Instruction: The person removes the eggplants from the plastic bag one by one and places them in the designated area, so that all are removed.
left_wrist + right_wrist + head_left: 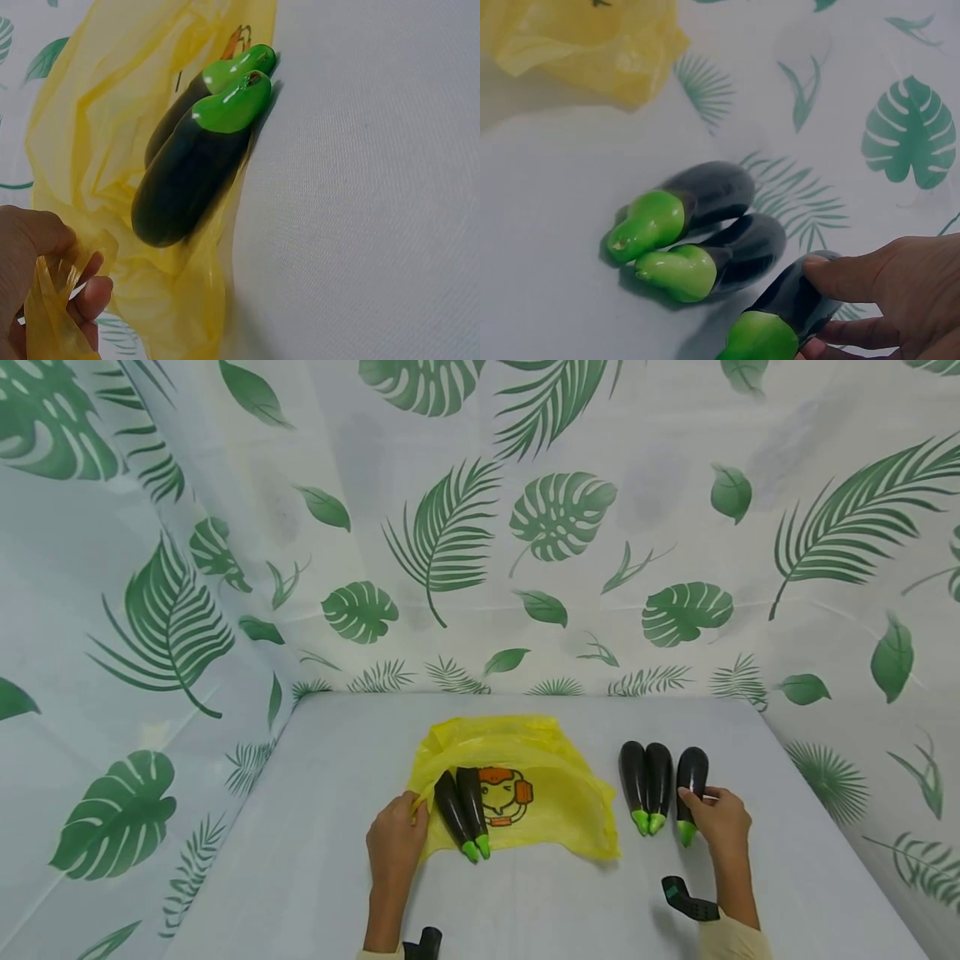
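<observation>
Your bag (570,814) is bright yellow, printed with a cartoon face (497,797) in dark outline with an orange crown and orange headset. The two eggplants on the bag (471,797) and the three eggplants to its right (659,781) share one scheme: near-black bodies with pale highlights, and vivid green stem ends. The tabletop (555,902) is plain greyish white. Around it, the white backdrop (637,443) carries green split leaves, feathery fronds and small ovals. Your sleeves (735,941) are cream; your wrist devices (693,907) are black, the right one bearing a small green patch.
</observation>
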The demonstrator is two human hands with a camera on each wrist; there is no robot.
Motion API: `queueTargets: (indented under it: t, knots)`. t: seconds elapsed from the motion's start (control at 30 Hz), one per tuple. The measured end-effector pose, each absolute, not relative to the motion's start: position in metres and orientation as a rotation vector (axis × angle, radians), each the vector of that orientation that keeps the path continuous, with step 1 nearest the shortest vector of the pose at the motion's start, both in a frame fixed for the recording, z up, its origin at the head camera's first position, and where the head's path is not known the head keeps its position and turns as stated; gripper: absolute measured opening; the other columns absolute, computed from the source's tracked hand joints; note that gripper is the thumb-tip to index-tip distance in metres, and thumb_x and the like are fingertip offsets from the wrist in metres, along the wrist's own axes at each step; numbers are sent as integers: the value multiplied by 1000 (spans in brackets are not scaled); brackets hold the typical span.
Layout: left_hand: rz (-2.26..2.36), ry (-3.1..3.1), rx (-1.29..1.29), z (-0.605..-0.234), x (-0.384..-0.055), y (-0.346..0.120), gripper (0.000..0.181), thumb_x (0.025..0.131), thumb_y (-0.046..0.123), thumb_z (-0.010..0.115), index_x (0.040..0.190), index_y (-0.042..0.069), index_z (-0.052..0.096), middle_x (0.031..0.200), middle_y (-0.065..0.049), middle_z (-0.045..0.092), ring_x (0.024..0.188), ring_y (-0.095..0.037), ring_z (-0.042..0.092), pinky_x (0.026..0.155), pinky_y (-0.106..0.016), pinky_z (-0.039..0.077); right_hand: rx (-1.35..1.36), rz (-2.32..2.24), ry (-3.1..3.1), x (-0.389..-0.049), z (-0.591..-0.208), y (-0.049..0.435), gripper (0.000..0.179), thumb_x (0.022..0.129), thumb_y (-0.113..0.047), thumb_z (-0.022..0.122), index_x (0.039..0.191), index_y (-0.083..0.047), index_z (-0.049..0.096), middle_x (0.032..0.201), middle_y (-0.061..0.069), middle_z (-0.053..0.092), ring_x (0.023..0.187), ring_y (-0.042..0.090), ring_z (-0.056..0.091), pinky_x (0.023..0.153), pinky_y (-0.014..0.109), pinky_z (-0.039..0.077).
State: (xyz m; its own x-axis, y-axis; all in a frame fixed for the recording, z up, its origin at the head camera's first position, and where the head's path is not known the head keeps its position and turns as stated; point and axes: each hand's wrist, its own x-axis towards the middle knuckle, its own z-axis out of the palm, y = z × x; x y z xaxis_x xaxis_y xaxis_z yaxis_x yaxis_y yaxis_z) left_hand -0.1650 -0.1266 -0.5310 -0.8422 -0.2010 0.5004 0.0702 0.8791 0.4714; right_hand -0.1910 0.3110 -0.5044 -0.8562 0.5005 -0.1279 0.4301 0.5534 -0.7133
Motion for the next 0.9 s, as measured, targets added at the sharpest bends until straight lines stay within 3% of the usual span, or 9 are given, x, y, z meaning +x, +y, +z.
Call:
queueTargets:
  t: [0.17,0.9]
  knots:
    - [-659,-2498,100,-531,-166,-126,11,83,14,75,88,5,71,73,-5,67,62,-18,62,55,-33,49,-787,1171,-2714,-195,-508,314,61,97,-32,54,131,18,45,124,40,52,109,51,52,82,54,48]
    - [-657,-2505,105,-532,-165,-126,10,83,13,75,87,6,71,71,-4,67,59,-15,59,53,-31,47,-746,1100,-2748,-204,-527,317,59,98,-30,54,129,20,46,120,40,54,111,53,50,89,58,45]
